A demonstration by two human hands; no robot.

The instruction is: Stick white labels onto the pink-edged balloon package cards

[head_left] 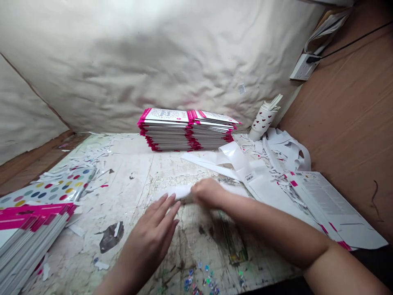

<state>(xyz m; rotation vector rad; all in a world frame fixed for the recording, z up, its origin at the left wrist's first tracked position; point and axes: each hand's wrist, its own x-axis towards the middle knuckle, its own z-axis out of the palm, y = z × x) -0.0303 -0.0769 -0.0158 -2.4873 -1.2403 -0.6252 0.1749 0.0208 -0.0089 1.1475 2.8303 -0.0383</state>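
My left hand (156, 227) lies flat with fingers stretched out on the worn white tabletop (129, 180), fingertips touching a folded white paper piece (179, 191). My right hand (207, 192) reaches across from the right and is closed on that same white piece at its right end. The piece is blurred, so its shape is unclear. Both hands are near the table's middle.
Two stacks of pink-edged white cards (187, 129) stand at the back. Another pink-edged stack (27, 233) and a dotted sheet (52, 188) lie at left. White strips and flat printed sheets (319, 200) lie at right, by a heart-patterned cup (264, 119). A wall socket (303, 65) is mounted at upper right.
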